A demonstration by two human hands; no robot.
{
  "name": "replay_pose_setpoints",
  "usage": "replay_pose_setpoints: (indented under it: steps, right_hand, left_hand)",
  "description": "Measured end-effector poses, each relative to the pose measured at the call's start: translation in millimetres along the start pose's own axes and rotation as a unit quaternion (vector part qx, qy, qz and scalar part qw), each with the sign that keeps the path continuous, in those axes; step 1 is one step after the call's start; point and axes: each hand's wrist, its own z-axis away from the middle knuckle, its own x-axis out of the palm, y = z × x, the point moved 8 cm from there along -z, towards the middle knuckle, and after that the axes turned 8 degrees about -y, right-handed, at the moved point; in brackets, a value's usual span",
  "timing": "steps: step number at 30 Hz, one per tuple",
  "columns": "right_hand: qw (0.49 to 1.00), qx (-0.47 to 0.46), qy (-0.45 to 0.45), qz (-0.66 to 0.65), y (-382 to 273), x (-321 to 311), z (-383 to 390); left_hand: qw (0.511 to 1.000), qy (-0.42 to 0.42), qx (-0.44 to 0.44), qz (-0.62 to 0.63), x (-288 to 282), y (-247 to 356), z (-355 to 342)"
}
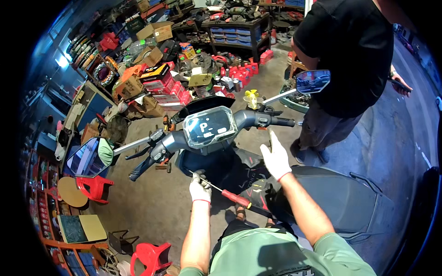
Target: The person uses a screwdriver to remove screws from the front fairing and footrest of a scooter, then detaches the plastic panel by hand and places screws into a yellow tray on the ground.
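Grn shirt nearest, screwdriver in L fingers.

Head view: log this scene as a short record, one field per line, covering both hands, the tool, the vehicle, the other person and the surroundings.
Left hand: gloved in white, closed around the shaft of the screwdriver
Right hand: gloved in white, open, fingers extended near the right handlebar grip
Screwdriver: red handle, pointing toward the lower right
Scooter: dark, display lit
Other person: dark shirt, standing at upper right
Surroundings: red stool at lower left, cardboard box among clutter
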Motion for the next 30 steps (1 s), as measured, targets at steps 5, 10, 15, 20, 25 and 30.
replay_pose_setpoints:
  steps: [5, 10, 15, 20, 25, 30]
  right_hand:
    - [0.978, -0.093, -0.187, 0.023, -19, 42, 55]
    - [0.953, -0.17, -0.244, 0.063, -44, 82, 143]
    - [0.916, 0.125, -0.248, -0.29, 12, 110, 151]
    - [0.837, 0.185, -0.248, -0.451, 41, 118, 147]
    - [0.929, 0.153, -0.203, -0.268, 35, 116, 143]
    - [0.665, 0.377, -0.174, -0.62, 40, 139, 164]
  left_hand:
    - [0.998, 0.036, 0.002, 0.042, -3, -21, 10]
    - [0.999, 0.031, 0.026, 0.027, 0, -12, 4]
    - [0.998, 0.016, 0.009, 0.054, 3, -10, 11]
    - [0.997, 0.035, 0.005, 0.065, 10, -14, 5]
    - [0.997, 0.035, 0.012, 0.066, 7, -9, 7]
    - [0.998, 0.04, 0.005, 0.05, 7, -7, 12]
